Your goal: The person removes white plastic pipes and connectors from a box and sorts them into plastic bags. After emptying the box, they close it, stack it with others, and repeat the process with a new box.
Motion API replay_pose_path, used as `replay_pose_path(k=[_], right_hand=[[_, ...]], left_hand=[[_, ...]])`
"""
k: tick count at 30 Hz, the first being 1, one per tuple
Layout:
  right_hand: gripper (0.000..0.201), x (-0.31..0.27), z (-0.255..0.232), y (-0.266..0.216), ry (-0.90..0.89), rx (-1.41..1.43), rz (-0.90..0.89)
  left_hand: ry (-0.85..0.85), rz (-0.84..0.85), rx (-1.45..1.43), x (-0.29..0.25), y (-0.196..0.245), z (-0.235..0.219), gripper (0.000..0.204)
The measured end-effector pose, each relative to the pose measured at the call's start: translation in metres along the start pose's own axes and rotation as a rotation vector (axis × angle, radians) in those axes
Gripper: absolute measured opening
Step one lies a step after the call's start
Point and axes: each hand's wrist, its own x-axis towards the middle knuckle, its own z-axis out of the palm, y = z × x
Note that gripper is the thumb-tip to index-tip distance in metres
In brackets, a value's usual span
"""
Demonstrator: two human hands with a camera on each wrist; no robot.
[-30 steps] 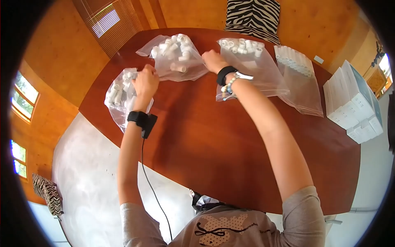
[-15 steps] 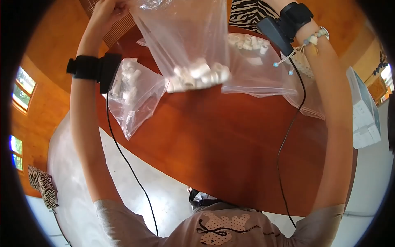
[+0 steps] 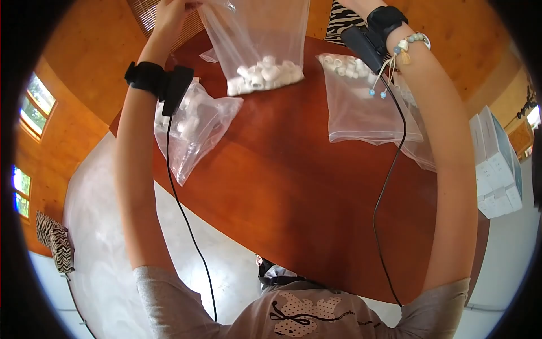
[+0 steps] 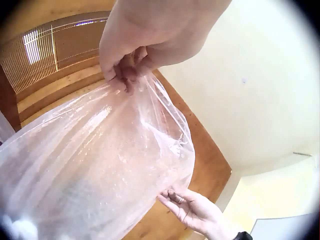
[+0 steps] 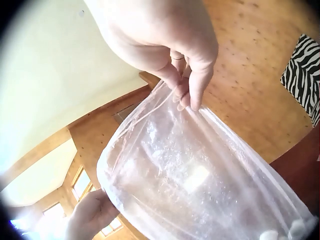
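Observation:
A clear plastic bag (image 3: 257, 39) hangs above the far side of the table, white pipe fittings (image 3: 265, 74) gathered at its bottom. In the left wrist view the left hand (image 4: 160, 35) pinches one upper edge of the bag (image 4: 115, 135). The right hand (image 5: 170, 45) pinches the opposite upper edge of the bag (image 5: 175, 150) between thumb and fingers in the right wrist view. Between the two hands the mouth of the bag spreads wide. Only part of each hand shows at the top of the head view.
On the brown table (image 3: 271, 164) a bag of white fittings (image 3: 192, 121) lies at left. Another bag (image 3: 355, 107) lies right of centre, with a further one partly under the right arm. White boxes (image 3: 494, 164) stand at the right edge. Cables run from both wrist cameras.
Both hands went up from the table, lifting the middle bag of fittings. Over the last half second the raised bag shifted slightly farther away and its swaying contents look steadier.

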Motion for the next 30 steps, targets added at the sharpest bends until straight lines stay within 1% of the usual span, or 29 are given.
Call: replay_pose_path(k=[1, 2, 3, 5, 6, 9, 10, 11, 12, 13, 14, 15, 16, 17, 18, 19, 21, 22, 24, 25, 26, 27, 28, 29, 30], right_hand=[[0.006, -0.003, 0.0, 0.005, 0.021, -0.022, 0.007], [0.007, -0.007, 0.001, 0.011, 0.042, -0.043, 0.017], [0.008, -0.012, 0.0, 0.017, 0.024, -0.059, 0.022], [0.011, -0.026, -0.005, 0.027, -0.014, -0.092, 0.032], [0.011, -0.042, -0.006, 0.026, -0.024, -0.134, 0.046], [0.013, -0.078, -0.01, 0.022, -0.037, -0.341, 0.135], [0.015, -0.092, -0.009, 0.019, -0.009, -0.464, 0.135], [0.022, -0.083, -0.026, 0.05, -0.054, -0.645, 0.061], [0.022, -0.09, -0.037, 0.064, -0.1, -0.692, 0.058], [0.015, -0.107, -0.045, 0.072, -0.22, -0.58, 0.059], [0.013, -0.128, -0.042, 0.066, -0.258, -0.642, 0.18], [0.013, -0.15, -0.04, 0.066, -0.294, -0.881, -0.051], [0.013, -0.173, -0.027, 0.048, -0.356, -1.012, 0.053], [0.013, -0.183, -0.032, 0.062, -0.422, -0.93, 0.111], [0.014, -0.199, -0.027, 0.065, -0.422, -0.947, 0.041], [0.019, -0.208, -0.017, 0.054, -0.495, -1.101, 0.182], [0.026, -0.228, -0.006, 0.058, -0.492, -1.194, -0.133], [0.028, -0.233, 0.007, 0.056, -0.43, -1.203, -0.23], [0.032, -0.237, 0.045, 0.049, -0.295, -1.215, -0.418], [0.033, -0.235, 0.06, 0.056, -0.404, -1.049, -0.281], [0.034, -0.231, 0.076, 0.068, -0.43, -1.017, -0.493], [0.038, -0.231, 0.096, 0.076, -0.459, -1.051, -0.488], [0.043, -0.229, 0.116, 0.084, -0.518, -0.972, -0.429], [0.046, -0.224, 0.135, 0.102, -0.502, -0.966, -0.477], [0.049, -0.22, 0.153, 0.12, -0.486, -0.958, -0.526]], left_hand=[[0.012, 0.027, 0.113, -0.004, -0.002, 0.0, 0.02], [-0.075, 0.038, 0.063, 0.003, -0.015, -0.014, 0.023], [-0.042, 0.002, 0.158, 0.008, -0.033, -0.025, 0.024], [0.026, -0.072, 0.346, -0.037, -0.013, -0.001, 0.027], [-0.075, -0.01, 0.269, -0.048, -0.013, 0.004, 0.025], [-0.307, 0.066, 0.413, -0.082, -0.019, -0.007, 0.026], [-0.392, 0.014, 0.462, -0.104, -0.009, -0.003, 0.026], [-0.475, -0.038, 0.508, -0.128, 0.002, 0.003, 0.025], [-0.525, -0.028, 0.615, -0.149, 0.004, 0.004, 0.025], [-0.573, -0.018, 0.722, -0.169, 0.002, 0.004, 0.025], [-0.545, -0.038, 0.637, -0.19, 0.0, 0.006, 0.025], [-0.519, -0.062, 0.553, -0.209, -0.003, 0.008, 0.025], [-0.541, -0.096, 0.553, -0.222, -0.003, 0.009, 0.027], [-0.561, -0.131, 0.552, -0.232, -0.003, 0.01, 0.029], [-0.585, -0.167, 0.551, -0.243, -0.004, 0.01, 0.031], [-0.573, -0.144, 0.584, -0.252, -0.005, 0.01, 0.034], [-0.554, -0.093, 0.652, -0.267, -0.006, 0.01, 0.039], [-0.459, -0.057, 0.735, -0.274, 0.001, 0.009, 0.046], [-0.252, 0.034, 1.094, -0.286, 0.006, -0.003, 0.048], [-0.146, 0.081, 1.268, -0.291, 0.007, -0.013, 0.049], [-0.088, 0.051, 1.343, -0.298, 0.0, -0.024, 0.049], [-0.076, -0.001, 1.372, -0.303, -0.006, -0.037, 0.048], [-0.061, -0.053, 1.403, -0.309, -0.013, -0.05, 0.047], [-0.041, -0.106, 1.434, -0.314, -0.016, -0.059, 0.046], [-0.033, -0.123, 1.439, -0.317, -0.017, -0.065, 0.044]])
